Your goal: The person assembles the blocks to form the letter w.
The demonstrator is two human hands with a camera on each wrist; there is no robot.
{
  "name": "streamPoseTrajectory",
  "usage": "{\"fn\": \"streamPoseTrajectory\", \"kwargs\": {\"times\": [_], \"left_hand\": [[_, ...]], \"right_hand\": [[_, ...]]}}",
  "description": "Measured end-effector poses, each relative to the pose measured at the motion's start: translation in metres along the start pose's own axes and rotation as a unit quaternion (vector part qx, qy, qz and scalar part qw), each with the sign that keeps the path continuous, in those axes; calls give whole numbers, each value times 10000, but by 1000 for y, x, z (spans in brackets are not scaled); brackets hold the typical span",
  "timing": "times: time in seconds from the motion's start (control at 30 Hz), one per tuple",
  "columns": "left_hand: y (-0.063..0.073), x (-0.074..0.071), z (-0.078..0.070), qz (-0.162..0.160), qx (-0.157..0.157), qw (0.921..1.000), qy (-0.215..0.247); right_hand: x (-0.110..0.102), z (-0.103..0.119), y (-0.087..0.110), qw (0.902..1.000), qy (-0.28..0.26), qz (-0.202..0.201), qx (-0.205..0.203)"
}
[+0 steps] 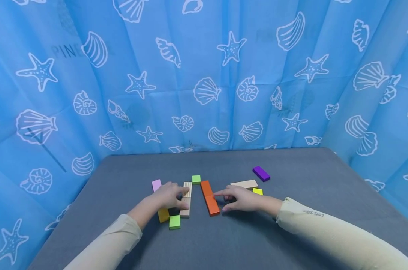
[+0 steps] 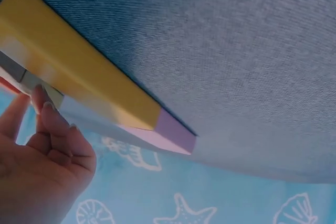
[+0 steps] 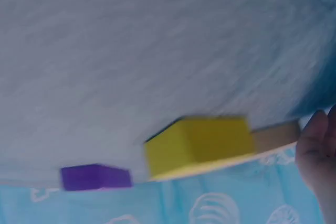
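Observation:
My left hand (image 1: pixel 170 195) reaches over two plain wooden blocks (image 1: pixel 185 213) laid end to end, thumb and index fingertips right at them. Across a gap to the right, two orange blocks (image 1: pixel 212 206) form a slanted line. The right hand (image 1: pixel 242 198) has its index fingertip at the joint between these orange blocks, its thumb just right of the lower one. Beneath the left hand and wrist runs a row with a pink block (image 1: pixel 156 185) at its far end and a dark yellow block (image 1: pixel 163 215) at its near end; the hand hides its middle.
Light green blocks lie near the left wrist (image 1: pixel 174 222) and beyond the wooden pair. Behind the right hand are another plain wooden block (image 1: pixel 246 184), a yellow block (image 3: pixel 210 142) and a purple block (image 1: pixel 261 173). A blue shell-print curtain (image 1: pixel 204 75) surrounds the grey table (image 1: pixel 258 247).

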State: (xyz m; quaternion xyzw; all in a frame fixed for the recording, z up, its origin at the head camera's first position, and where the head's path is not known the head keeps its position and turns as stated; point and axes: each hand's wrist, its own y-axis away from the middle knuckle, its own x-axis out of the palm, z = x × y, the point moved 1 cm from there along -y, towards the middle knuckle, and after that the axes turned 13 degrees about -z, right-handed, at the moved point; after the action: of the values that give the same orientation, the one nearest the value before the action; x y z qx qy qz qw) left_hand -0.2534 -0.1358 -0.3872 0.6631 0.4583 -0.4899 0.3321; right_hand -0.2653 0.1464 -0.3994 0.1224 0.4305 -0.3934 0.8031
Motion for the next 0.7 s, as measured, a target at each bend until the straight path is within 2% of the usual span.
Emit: {"fn": "streamPoseTrajectory", "kwargs": {"times": [0.13,0.3,0.47,0.63,0.7], "left_hand": [[-4,4,-7,-291,227,9987,-349],[-12,12,-25,-727,431,9918,-957],[-21,22,-45,-804,364,9867,-1362],[-30,29,-58,-750,228,9857,-1493],[-32,31,-61,-722,165,9855,-1530]], "right_hand": [[-21,-6,8,9989,-35,-478,5],[-49,-19,20,9942,100,-1062,150],[-62,-34,33,9918,443,-1027,622],[-63,-44,45,9859,853,-990,1047],[-61,-46,47,9843,848,-981,1200]]}}
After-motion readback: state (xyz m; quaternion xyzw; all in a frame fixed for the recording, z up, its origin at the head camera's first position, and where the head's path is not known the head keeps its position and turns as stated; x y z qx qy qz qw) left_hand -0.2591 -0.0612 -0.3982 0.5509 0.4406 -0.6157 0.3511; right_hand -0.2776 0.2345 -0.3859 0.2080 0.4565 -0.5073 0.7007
